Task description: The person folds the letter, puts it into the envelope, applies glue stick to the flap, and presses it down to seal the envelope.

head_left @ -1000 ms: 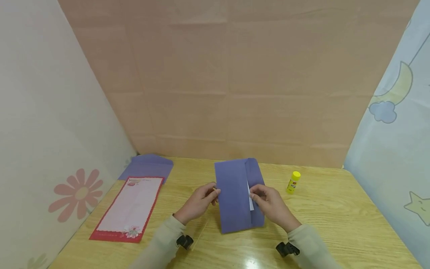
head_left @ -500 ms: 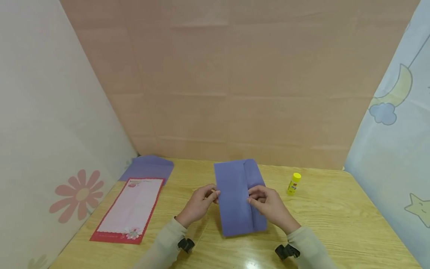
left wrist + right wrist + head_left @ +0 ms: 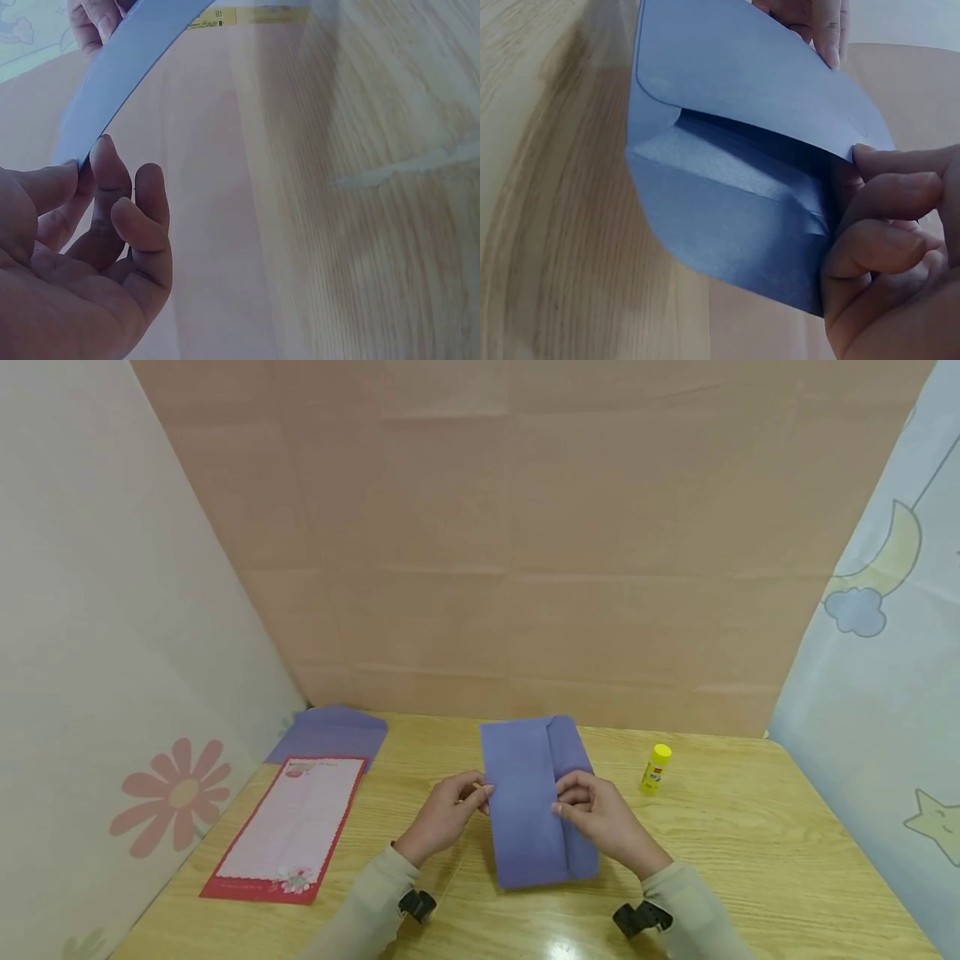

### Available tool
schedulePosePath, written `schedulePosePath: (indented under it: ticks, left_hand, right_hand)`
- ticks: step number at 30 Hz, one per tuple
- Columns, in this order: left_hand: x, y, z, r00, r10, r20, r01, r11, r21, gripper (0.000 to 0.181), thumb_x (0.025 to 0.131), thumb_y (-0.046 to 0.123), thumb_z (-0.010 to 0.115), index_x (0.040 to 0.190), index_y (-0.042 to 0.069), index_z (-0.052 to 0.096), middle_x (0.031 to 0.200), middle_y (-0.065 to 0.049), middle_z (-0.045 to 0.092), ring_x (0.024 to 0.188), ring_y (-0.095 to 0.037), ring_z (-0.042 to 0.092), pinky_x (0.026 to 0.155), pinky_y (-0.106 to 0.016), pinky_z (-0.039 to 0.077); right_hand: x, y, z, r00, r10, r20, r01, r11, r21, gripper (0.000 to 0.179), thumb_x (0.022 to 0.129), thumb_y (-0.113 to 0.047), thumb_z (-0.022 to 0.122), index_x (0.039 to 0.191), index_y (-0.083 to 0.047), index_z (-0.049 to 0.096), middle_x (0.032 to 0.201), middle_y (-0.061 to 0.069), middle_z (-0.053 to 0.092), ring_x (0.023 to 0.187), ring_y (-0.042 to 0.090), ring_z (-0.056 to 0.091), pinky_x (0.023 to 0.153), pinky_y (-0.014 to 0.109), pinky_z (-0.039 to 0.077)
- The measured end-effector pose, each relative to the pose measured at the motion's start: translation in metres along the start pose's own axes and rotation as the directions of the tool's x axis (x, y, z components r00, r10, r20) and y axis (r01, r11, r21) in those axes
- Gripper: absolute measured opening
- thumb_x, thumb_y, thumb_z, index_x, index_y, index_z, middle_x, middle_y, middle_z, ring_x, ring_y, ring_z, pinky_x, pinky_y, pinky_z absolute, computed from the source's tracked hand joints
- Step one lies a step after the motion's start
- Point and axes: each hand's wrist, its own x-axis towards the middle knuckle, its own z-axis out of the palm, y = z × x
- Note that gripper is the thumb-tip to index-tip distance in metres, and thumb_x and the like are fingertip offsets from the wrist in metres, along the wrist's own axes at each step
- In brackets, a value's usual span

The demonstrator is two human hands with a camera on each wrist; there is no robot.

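A purple envelope [image 3: 523,802] is held up between both hands over the table, its flap unfolded to the right. My left hand [image 3: 442,817] pinches its left edge between thumb and fingers, as the left wrist view also shows. At the mouth, my right hand [image 3: 603,818] pinches the front panel's edge, the thumb outside and fingertips reaching into the opening. In the right wrist view the envelope's pocket [image 3: 757,150] gapes, dark inside. No white paper shows at the mouth now; what lies deeper in the pocket is hidden.
On the left lies a red-bordered letter sheet [image 3: 288,818] with a flower print, overlapping a second purple envelope [image 3: 330,737]. A yellow glue stick [image 3: 656,768] stands upright to the right on the wooden table [image 3: 750,827]. Papered walls close off the back and sides.
One second ago a white paper strip stuck out at the envelope's mouth beside my right fingers; it has gone from sight. My left hand keeps its hold, almost unmoved.
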Motion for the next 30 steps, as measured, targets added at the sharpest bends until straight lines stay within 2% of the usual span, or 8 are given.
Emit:
schedulePosePath:
  ticks: [3,9,11,13,18,24,27,30]
  left_hand:
    - [0.0,0.0,0.001,1.0,-0.005,0.004,0.005,1.0,-0.014,0.022,0.105,0.027,0.052,0.094,0.013,0.065,0.079,-0.001,0.067,0.079,-0.026,0.065,0.059,-0.027,0.039]
    - [-0.002,-0.006,0.001,0.997,-0.023,0.067,0.032,0.99,-0.136,0.015,0.102,0.024,0.059,0.102,0.009,0.064,0.091,-0.018,0.073,0.089,-0.038,0.069,0.078,-0.042,0.054]
    - [-0.003,-0.01,-0.001,0.996,-0.041,0.075,0.052,0.986,-0.157,0.019,0.102,0.027,0.059,0.105,0.009,0.064,0.095,-0.018,0.073,0.091,-0.038,0.068,0.077,-0.043,0.055]
    - [-0.003,-0.014,-0.005,0.996,-0.06,0.06,0.069,0.981,-0.179,0.022,0.103,0.029,0.057,0.106,0.009,0.064,0.097,-0.018,0.072,0.091,-0.04,0.068,0.069,-0.039,0.054]
    - [-0.005,-0.023,-0.014,0.995,-0.096,0.034,0.101,0.977,-0.189,0.023,0.103,0.029,0.057,0.102,0.009,0.069,0.091,-0.013,0.068,0.086,-0.041,0.065,0.057,-0.03,0.045]
    - [-0.009,-0.031,-0.016,0.99,-0.116,0.076,0.126,0.983,-0.136,0.02,0.1,0.026,0.062,0.097,0.009,0.071,0.089,-0.008,0.065,0.083,-0.037,0.063,0.068,-0.039,0.053]
    - [-0.011,-0.034,-0.015,0.99,-0.134,0.039,0.138,0.98,-0.142,0.019,0.1,0.023,0.063,0.098,0.006,0.071,0.088,-0.007,0.064,0.081,-0.035,0.063,0.074,-0.046,0.054]
    - [-0.011,-0.036,-0.015,0.987,-0.16,-0.014,0.157,0.979,-0.128,0.019,0.099,0.021,0.065,0.098,0.004,0.072,0.087,-0.005,0.064,0.08,-0.032,0.064,0.074,-0.044,0.054]
  right_hand:
    - [0.001,0.002,0.0,1.0,0.001,-0.028,-0.001,1.0,-0.015,0.024,0.095,-0.008,0.068,0.115,0.001,0.059,0.096,0.011,0.07,0.08,0.017,0.066,0.07,0.027,0.052]
    - [0.003,0.006,0.002,0.991,-0.046,-0.125,0.027,0.989,-0.148,0.026,0.096,-0.01,0.067,0.121,-0.006,0.064,0.093,0.005,0.07,0.075,0.015,0.064,0.066,0.027,0.05]
    - [0.002,0.007,0.002,0.988,-0.061,-0.142,0.03,0.978,-0.207,0.025,0.095,-0.009,0.067,0.121,-0.009,0.066,0.091,0.003,0.069,0.071,0.013,0.06,0.063,0.027,0.048]
    - [0.002,0.007,0.002,0.987,-0.072,-0.144,0.031,0.963,-0.269,0.026,0.095,-0.007,0.068,0.12,-0.012,0.068,0.091,0.001,0.068,0.067,0.011,0.056,0.06,0.027,0.046]
    - [0.001,0.01,0.001,0.989,-0.086,-0.116,0.035,0.923,-0.383,0.027,0.093,-0.003,0.068,0.117,-0.013,0.072,0.096,0.001,0.071,0.064,0.008,0.05,0.057,0.025,0.045]
    - [0.0,0.012,-0.002,0.99,-0.088,-0.112,0.032,0.907,-0.421,0.026,0.092,-0.003,0.068,0.116,-0.012,0.073,0.104,0.004,0.071,0.057,0.007,0.045,0.053,0.025,0.043]
    - [-0.001,0.013,-0.003,0.988,-0.111,-0.108,0.05,0.887,-0.458,0.024,0.091,-0.003,0.069,0.113,-0.011,0.073,0.108,0.005,0.068,0.058,0.009,0.047,0.054,0.026,0.044]
    - [-0.002,0.017,-0.004,0.987,-0.129,-0.101,0.056,0.844,-0.533,0.021,0.088,-0.004,0.071,0.108,-0.009,0.074,0.11,0.007,0.067,0.076,0.014,0.059,0.068,0.032,0.051]
